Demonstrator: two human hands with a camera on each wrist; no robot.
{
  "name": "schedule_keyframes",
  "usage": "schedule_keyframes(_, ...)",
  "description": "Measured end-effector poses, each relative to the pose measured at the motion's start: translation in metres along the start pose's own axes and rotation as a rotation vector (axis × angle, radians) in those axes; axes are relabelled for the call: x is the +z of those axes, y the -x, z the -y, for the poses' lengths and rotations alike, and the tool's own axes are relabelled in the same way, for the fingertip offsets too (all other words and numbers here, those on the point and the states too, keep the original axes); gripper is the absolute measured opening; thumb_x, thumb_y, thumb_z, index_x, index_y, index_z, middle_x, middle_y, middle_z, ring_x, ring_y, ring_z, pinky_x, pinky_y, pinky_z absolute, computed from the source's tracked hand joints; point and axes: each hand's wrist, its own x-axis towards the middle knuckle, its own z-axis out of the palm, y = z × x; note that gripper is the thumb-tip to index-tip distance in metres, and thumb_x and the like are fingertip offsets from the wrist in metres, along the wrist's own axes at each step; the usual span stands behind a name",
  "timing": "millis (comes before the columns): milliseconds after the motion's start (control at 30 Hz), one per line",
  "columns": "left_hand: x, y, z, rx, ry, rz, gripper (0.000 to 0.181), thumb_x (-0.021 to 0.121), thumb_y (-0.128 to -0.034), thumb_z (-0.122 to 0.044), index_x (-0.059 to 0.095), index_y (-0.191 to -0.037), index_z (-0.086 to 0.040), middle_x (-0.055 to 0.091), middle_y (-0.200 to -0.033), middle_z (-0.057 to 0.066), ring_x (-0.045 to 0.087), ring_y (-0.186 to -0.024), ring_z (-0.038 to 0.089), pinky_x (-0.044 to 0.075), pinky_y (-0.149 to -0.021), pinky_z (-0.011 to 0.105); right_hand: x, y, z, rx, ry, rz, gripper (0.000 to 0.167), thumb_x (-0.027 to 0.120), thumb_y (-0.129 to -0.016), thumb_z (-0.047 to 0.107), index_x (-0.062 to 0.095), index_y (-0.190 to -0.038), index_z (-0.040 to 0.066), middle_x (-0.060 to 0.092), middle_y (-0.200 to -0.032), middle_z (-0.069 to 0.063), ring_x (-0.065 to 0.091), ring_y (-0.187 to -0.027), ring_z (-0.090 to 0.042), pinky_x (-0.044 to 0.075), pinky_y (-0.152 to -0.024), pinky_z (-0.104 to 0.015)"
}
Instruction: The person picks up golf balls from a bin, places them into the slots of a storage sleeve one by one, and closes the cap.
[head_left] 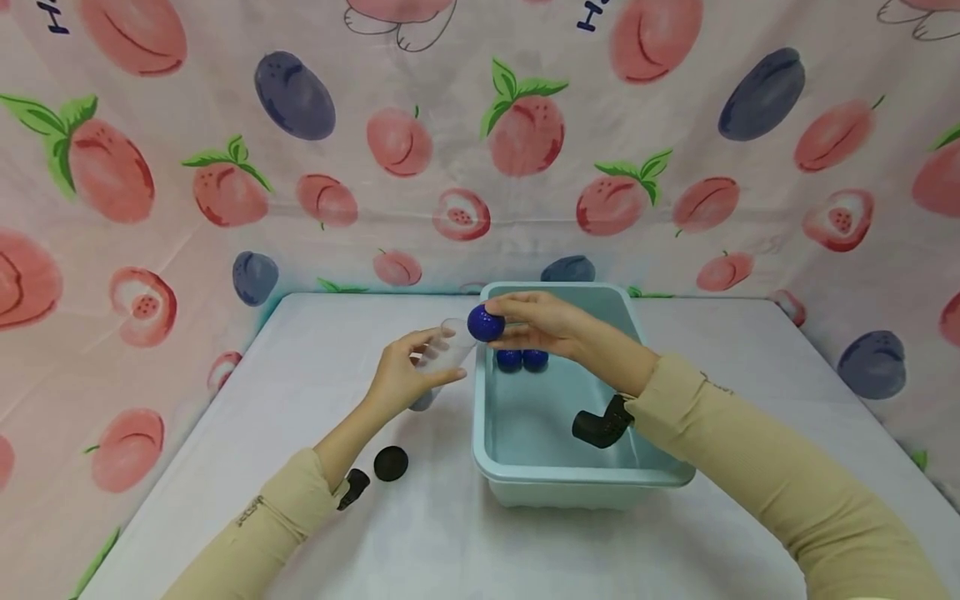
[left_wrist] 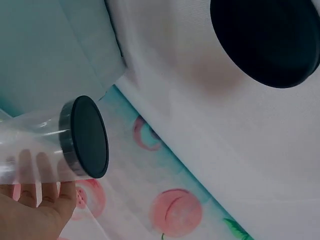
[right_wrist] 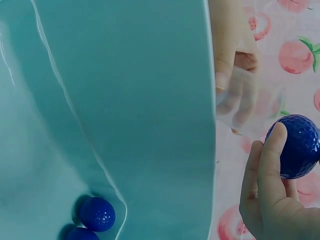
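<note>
My left hand grips a clear plastic tube, tilted, with its upper end toward my right hand. In the left wrist view the tube's other end has a dark cap. With thumb and fingers, my right hand pinches a dimpled blue golf ball close to the tube's upper end, above the left rim of a pale teal bin. Inside the bin lie two more blue golf balls, one on the left and one beside it. I see nothing inside the tube.
A round black lid lies on the white table, left of the bin. Black wrist-worn devices show at the left sleeve and the right sleeve. A fruit-patterned cloth hangs behind the table.
</note>
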Motion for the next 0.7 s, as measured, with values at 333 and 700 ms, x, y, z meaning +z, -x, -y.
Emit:
schedule_keyframes(333,0.006,-0.004,-0.006,-0.020,0.054,0.033,0.057,0.082,-0.0720,-0.018,0.061,-0.124,-0.011,0.062,-0.124,0.010,0.061,-0.108,0.027,0.046,-0.099,0.047,0.000,0.000,-0.001,-0.001,-0.006,-0.014,0.045,0.046,-0.099,0.016,0.039,-0.139,-0.002,0.047,-0.135,-0.019,0.059,-0.097,-0.021,0.056,-0.081,-0.031)
schedule_keyframes(700,0.005,-0.004,0.001,0.039,0.044,0.075,0.054,0.081,-0.0737,-0.016,0.061,-0.123,-0.006,0.065,-0.120,0.014,0.065,-0.102,0.030,0.051,-0.091,0.047,-0.009,-0.004,-0.003,-0.023,0.083,-0.049,0.044,0.047,-0.099,0.015,0.041,-0.138,-0.004,0.051,-0.122,-0.017,0.058,-0.101,-0.022,0.050,-0.095,-0.037)
